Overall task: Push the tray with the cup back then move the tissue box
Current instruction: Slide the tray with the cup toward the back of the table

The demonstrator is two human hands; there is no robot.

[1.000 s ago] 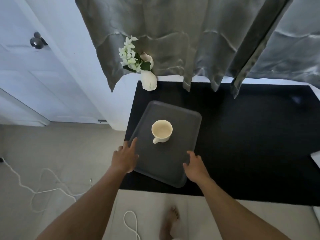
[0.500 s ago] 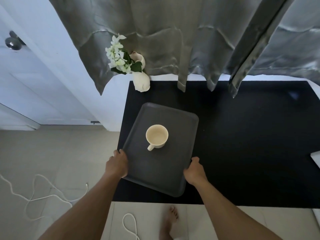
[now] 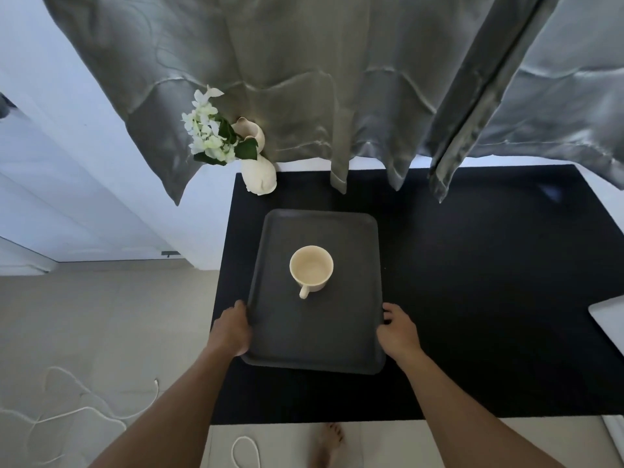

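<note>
A dark grey tray [image 3: 347,336] lies on the black table top [image 3: 472,298], now squared to the table's edges. An empty cream cup [image 3: 311,269] stands near the tray's middle, handle toward me. My left hand [image 3: 233,329] grips the tray's left edge near the front corner. My right hand [image 3: 396,331] grips the right edge, opposite the left. A pale object [image 3: 607,319] shows at the right border; I cannot tell whether it is the tissue box.
A white vase with white flowers [image 3: 258,173] stands at the table's back left corner, just behind the tray. Grey curtains [image 3: 337,79] hang over the table's back edge. A white cord [image 3: 84,407] lies on the floor at left. A bare foot [image 3: 326,444] shows below the table.
Both hands closed on the tray's side edges and turned it clockwise, from skewed to square with the table. The cup rode along on it.
</note>
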